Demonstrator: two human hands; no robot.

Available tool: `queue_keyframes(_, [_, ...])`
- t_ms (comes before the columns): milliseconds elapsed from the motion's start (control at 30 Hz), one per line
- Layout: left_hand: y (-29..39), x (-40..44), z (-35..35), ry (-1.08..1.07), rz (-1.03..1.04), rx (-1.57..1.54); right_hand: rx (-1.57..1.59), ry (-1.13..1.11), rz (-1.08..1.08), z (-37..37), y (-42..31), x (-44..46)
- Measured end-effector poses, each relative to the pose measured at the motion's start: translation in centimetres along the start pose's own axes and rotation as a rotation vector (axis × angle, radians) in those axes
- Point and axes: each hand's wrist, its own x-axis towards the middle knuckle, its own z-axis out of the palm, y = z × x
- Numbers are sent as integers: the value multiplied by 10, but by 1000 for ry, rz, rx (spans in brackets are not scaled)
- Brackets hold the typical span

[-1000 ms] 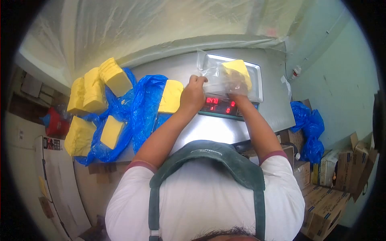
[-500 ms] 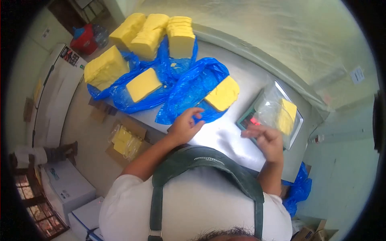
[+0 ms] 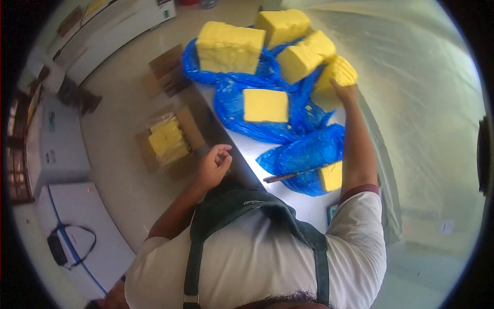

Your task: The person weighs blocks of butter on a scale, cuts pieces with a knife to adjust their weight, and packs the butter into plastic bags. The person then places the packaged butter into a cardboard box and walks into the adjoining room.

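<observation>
My right hand point(image 3: 343, 91) reaches to the far right of the table and rests against a tall yellow block with a ridged top point(image 3: 329, 87); its fingertips are partly hidden. My left hand point(image 3: 215, 166) hovers by the table's near left edge, fingers loosely curled and apart, holding nothing. A flat yellow slab point(image 3: 265, 106) lies on a blue plastic bag point(image 3: 231, 110). On another blue bag point(image 3: 303, 152), a knife point(image 3: 288, 176) lies beside a yellow piece point(image 3: 331, 176) partly hidden by my right arm.
Large yellow blocks point(image 3: 230, 47) stand at the table's far end. An open carton point(image 3: 191, 129) with wrapped yellow pieces point(image 3: 167, 139) sits on the floor at left, near white chests point(image 3: 85, 221). A plastic sheet point(image 3: 411, 118) hangs at right. Another person's legs point(image 3: 77, 95) show at left.
The view has swung left. My hands have left the clear bag and the yellow piece on the scale. My right hand has moved across to the ridged block.
</observation>
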Motion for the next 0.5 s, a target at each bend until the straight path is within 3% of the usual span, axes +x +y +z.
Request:
queue_keyframes(67, [-13, 2, -20, 64, 23, 42, -176, 1, 245, 11, 10, 20])
queue_keyframes(100, [-20, 2, -29, 80, 15, 41, -174, -12, 234, 12, 11, 26])
queue_keyframes(167, [-29, 4, -43, 140, 4, 66, -136, -213, 475, 6, 14, 33])
queue_keyframes(267, [-32, 8, -51, 185, 0, 24, -38, -336, 563, 0, 19, 38])
queue_keyframes(500, [-32, 23, -50, 131, -32, 35, 6, -330, 609, 11, 63, 58])
